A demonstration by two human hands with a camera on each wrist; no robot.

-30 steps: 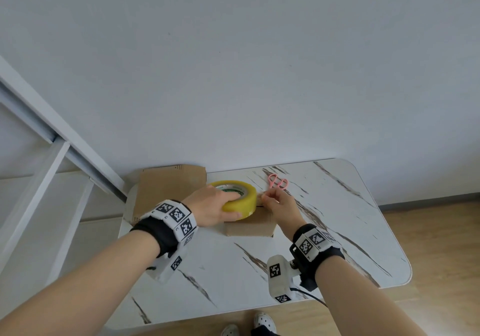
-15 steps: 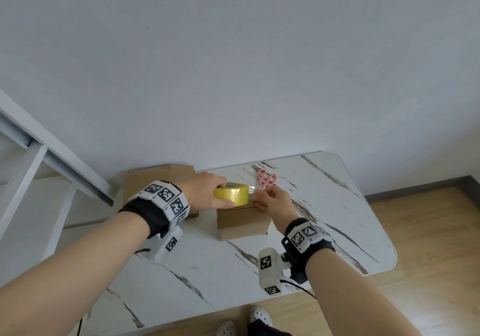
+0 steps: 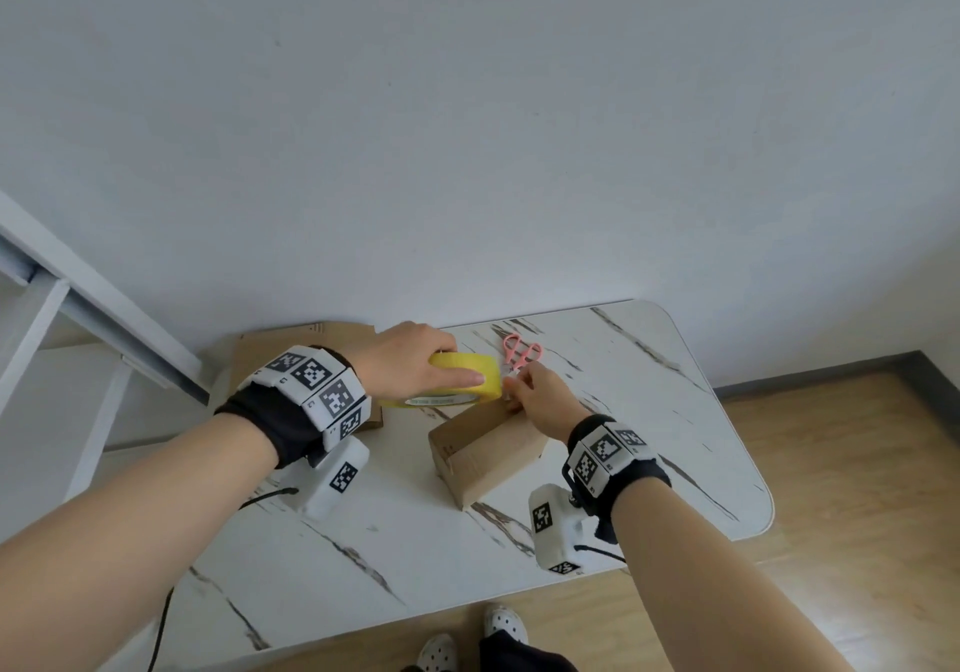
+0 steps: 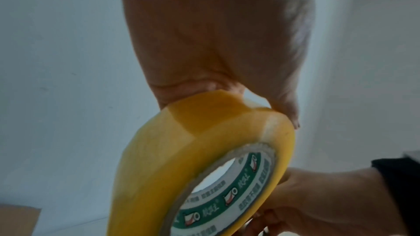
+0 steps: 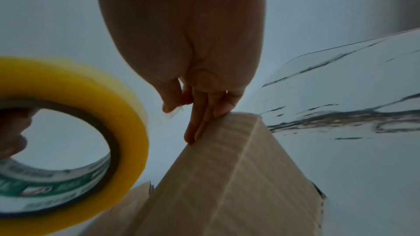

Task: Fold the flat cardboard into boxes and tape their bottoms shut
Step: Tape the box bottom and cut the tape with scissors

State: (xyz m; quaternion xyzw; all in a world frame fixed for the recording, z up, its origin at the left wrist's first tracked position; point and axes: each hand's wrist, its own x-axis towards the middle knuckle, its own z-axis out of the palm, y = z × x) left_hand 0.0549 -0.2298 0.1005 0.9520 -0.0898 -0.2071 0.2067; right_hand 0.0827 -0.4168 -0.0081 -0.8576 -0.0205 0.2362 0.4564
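Observation:
A folded brown cardboard box (image 3: 488, 455) lies on the marble-patterned table (image 3: 649, 411). My left hand (image 3: 402, 367) grips a yellow tape roll (image 3: 441, 385) in the air just past the box's far left edge, thumb on the rim; the left wrist view shows the tape roll (image 4: 204, 150) close up. My right hand (image 3: 535, 396) pinches the loose clear tape end (image 5: 173, 112) between thumb and forefinger beside the tape roll (image 5: 102, 107). Its other fingers (image 5: 195, 128) lie straight against the far top edge of the box (image 5: 227, 177).
Pink scissors (image 3: 521, 351) lie on the table just behind my right hand. Flat cardboard sheets (image 3: 317, 336) lie at the table's back left, partly behind my left wrist. A white frame (image 3: 78, 307) stands left of the table, with wooden floor (image 3: 857, 463) to the right.
My left hand lifted the tape roll off the box top and brought it to the box's far edge. My right hand stayed at the roll's right side.

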